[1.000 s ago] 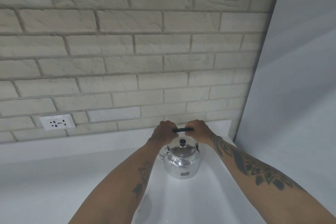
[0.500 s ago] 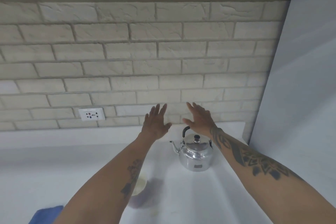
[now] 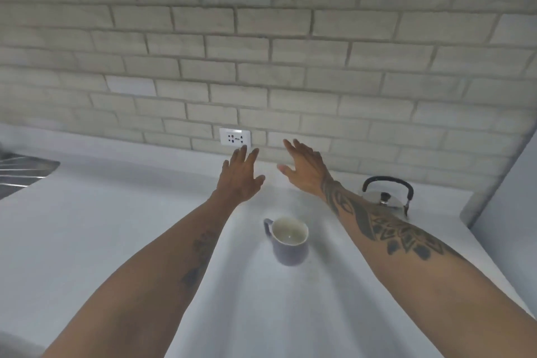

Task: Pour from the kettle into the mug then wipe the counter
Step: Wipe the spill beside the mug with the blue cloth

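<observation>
A purple mug (image 3: 288,241) with a pale inside stands upright on the white counter (image 3: 101,227), between my two forearms, its handle to the left. The shiny metal kettle (image 3: 388,197) with a black arched handle stands at the back right, partly hidden behind my right forearm. My left hand (image 3: 239,176) and my right hand (image 3: 302,166) hover above the counter beyond the mug, fingers spread, holding nothing. No cloth is in view.
A pale brick wall runs along the back with a white socket (image 3: 235,136) just above my left hand. A metal sink drainer (image 3: 20,171) lies at the far left. A white panel (image 3: 505,227) closes the right side.
Both hands let go of the kettle's handle and opened. The view swung left, so the kettle now sits at the right and the mug shows in full; the blue thing at lower left is out of view.
</observation>
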Tool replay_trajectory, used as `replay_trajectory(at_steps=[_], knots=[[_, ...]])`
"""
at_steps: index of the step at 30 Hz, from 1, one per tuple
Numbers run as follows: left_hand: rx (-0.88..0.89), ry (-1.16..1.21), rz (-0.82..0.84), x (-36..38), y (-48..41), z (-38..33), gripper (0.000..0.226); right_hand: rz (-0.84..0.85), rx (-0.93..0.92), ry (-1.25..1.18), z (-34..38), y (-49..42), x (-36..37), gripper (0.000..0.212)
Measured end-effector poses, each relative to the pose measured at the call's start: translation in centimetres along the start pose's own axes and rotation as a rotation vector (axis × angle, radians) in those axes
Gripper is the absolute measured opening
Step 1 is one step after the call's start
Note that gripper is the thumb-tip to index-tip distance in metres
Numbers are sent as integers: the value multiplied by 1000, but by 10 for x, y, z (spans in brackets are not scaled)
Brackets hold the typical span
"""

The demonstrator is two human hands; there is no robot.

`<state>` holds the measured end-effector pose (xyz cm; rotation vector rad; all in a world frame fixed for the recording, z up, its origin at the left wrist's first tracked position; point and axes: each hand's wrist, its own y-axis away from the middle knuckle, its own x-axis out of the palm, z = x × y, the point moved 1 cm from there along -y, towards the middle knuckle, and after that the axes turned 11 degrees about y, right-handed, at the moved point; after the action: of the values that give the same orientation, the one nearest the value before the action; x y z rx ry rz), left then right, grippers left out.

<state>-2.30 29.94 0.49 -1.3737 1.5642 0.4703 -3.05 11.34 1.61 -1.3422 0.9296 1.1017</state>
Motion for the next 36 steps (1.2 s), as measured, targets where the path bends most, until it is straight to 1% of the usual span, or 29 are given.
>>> replay_trajectory(at_steps=[5,9,12,15,19,21,24,26,30,31,33,34,36], knots=[[-217,12,-12,-33,62,86,74,57,-140,-35,95,-6,38,69],[-424,66,6,-41,111,144,70,127,-230,-73,164,-5,69,65],[-563,81,50,-35,143,173,65,208,-271,-93,204,1,98,59],[-654,85,124,-25,165,187,64,330,-275,-125,230,9,129,55],[-722,85,199,-11,180,190,65,448,-243,-144,244,15,160,52],[-756,78,237,-3,183,189,68,481,-215,-122,245,15,170,47],[-781,40,247,7,183,188,70,520,-176,-79,244,16,183,38],[-788,34,243,10,180,190,72,528,-150,-82,243,16,189,34],[-842,63,305,12,174,194,77,480,-87,-112,244,14,194,33],[-860,80,320,11,172,195,76,485,-60,-130,244,14,194,31],[-886,108,337,11,171,195,74,502,13,-196,244,11,195,13],[-891,120,343,11,171,196,72,507,33,-242,243,9,195,11],[-890,136,353,11,170,196,65,504,54,-349,242,4,194,23]])
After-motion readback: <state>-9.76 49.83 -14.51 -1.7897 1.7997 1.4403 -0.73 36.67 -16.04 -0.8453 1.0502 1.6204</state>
